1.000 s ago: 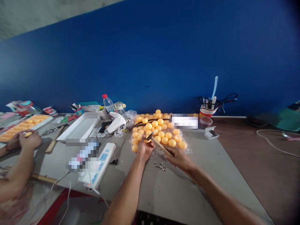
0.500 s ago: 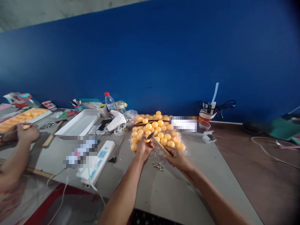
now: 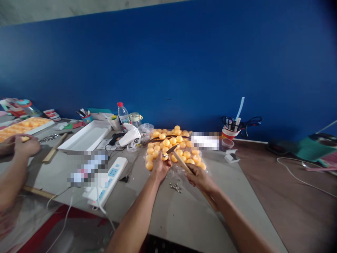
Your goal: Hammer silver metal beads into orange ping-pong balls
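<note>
My left hand [image 3: 160, 169] is closed on an orange ball [image 3: 165, 158], held up between the fingers. A small shiny metal piece shows on top of that ball. In my right hand [image 3: 199, 177] is a hammer [image 3: 182, 162] with a pale wooden handle, gripped partway along. Its dark head sits just above and right of the held ball, apart from it. Behind both hands lie many orange balls [image 3: 187, 155] on clear plastic. Small metal fittings [image 3: 175, 188] are heaped on the grey table [image 3: 181, 218] between my forearms.
A white power strip [image 3: 113, 175] with trailing cords lies left of my arm. Farther left are a white tray [image 3: 84, 135], another hammer [image 3: 55, 147] and a co-worker's hands [image 3: 25, 146]. A bottle [image 3: 123, 114] stands behind; a cup of tools [image 3: 230, 131] is at right.
The hammer head has lifted a little off the held ball, uncovering the metal piece on it. The whole view has shifted slightly.
</note>
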Demonstrator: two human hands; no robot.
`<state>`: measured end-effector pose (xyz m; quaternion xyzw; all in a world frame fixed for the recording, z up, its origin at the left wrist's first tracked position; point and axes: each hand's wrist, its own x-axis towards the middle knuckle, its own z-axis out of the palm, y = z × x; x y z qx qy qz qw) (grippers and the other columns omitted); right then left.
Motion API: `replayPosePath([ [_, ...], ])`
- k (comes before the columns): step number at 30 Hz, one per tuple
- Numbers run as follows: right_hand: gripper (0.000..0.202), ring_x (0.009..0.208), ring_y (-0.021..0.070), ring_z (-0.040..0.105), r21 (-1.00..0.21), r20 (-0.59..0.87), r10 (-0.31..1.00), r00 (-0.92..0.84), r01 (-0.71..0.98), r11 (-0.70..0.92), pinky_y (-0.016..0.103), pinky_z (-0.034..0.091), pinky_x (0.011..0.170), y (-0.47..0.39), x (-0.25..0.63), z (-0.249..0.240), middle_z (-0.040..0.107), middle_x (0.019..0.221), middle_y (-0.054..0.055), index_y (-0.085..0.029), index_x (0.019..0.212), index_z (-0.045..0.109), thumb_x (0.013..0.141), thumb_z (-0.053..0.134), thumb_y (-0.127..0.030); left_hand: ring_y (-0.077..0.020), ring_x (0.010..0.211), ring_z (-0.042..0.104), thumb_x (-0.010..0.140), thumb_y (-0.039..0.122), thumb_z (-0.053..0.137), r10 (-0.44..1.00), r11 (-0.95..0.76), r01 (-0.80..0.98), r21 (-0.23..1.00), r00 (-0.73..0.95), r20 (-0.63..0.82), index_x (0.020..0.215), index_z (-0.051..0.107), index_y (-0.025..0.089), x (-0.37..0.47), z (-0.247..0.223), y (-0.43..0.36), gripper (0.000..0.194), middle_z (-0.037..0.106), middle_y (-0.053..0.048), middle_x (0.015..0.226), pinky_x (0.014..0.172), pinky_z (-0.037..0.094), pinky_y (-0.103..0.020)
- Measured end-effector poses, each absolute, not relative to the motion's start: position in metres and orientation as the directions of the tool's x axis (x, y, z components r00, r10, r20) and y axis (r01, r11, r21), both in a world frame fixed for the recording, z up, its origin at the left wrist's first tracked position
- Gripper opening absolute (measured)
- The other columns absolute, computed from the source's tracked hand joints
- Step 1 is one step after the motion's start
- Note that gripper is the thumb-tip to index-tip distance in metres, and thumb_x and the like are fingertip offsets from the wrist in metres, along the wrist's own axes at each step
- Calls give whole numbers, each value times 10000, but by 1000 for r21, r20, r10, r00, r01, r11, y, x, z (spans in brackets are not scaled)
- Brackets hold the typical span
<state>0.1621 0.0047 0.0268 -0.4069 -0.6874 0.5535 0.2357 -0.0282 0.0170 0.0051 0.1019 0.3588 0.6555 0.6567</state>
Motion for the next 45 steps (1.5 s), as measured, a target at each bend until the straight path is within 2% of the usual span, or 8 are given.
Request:
replayPosePath([
  [5, 146, 438, 83, 445, -932, -134, 806, -576, 349, 94, 201, 358, 434, 3, 162, 26, 487, 538, -70, -205, 776, 500, 780, 575, -330, -106, 494, 462, 913, 469, 580, 930, 127, -792, 598, -115, -350, 829, 524, 174, -29, 5, 17, 312, 541, -6, 627, 509, 392, -240],
  [9, 161, 453, 89, 449, -941, -121, 820, -560, 327, 84, 207, 374, 455, 1, 160, 29, 497, 556, -68, -192, 890, 557, 795, 572, -320, -101, 479, 442, 935, 478, 534, 922, 130, -786, 604, -128, -365, 843, 520, 181, -26, 7, 17, 312, 539, -1, 628, 487, 377, -237],
  [13, 181, 467, 87, 432, -919, -115, 826, -552, 375, 122, 206, 358, 442, 0, 157, 30, 479, 576, -61, -177, 889, 603, 758, 606, -302, -104, 471, 444, 865, 479, 647, 914, 80, -797, 599, -181, -362, 822, 490, 194, -25, 6, 17, 328, 506, 27, 609, 486, 381, -244],
  [18, 280, 461, 94, 433, -932, -139, 823, -551, 353, 79, 208, 385, 441, 4, 160, 25, 471, 575, -67, -184, 1017, 608, 781, 592, -334, -108, 480, 447, 948, 528, 480, 923, 126, -785, 606, -131, -362, 816, 487, 189, -26, 4, 19, 364, 543, -10, 630, 488, 369, -239],
  [25, 165, 497, 95, 438, -915, -87, 835, -543, 375, 149, 199, 364, 464, 3, 159, 24, 461, 577, -55, -193, 876, 590, 778, 595, -325, -116, 476, 444, 953, 488, 487, 913, 100, -775, 624, -178, -367, 813, 504, 181, -24, 7, 19, 338, 531, -14, 624, 489, 365, -248],
  [34, 287, 513, 98, 418, -916, -88, 837, -540, 374, 146, 209, 343, 471, -1, 155, 24, 474, 612, -46, -174, 1016, 632, 764, 598, -307, -121, 475, 447, 929, 494, 539, 901, 84, -779, 621, -207, -382, 838, 474, 208, -24, 3, 19, 308, 497, 14, 611, 489, 380, -261],
  [38, 215, 493, 93, 405, -902, -72, 844, -532, 396, 172, 206, 320, 452, 0, 155, 25, 457, 588, -49, -173, 924, 629, 758, 597, -306, -128, 486, 459, 943, 497, 511, 910, 86, -762, 642, -202, -362, 828, 472, 207, -24, 0, 19, 314, 497, 10, 602, 507, 387, -267],
  [45, 314, 459, 89, 418, -937, -116, 832, -543, 338, 90, 208, 359, 442, 1, 156, 22, 453, 574, -70, -183, 1025, 613, 775, 596, -372, -133, 487, 454, 937, 517, 505, 914, 75, -747, 661, -213, -344, 839, 501, 196, -23, 2, 18, 336, 521, -3, 612, 494, 371, -268],
])
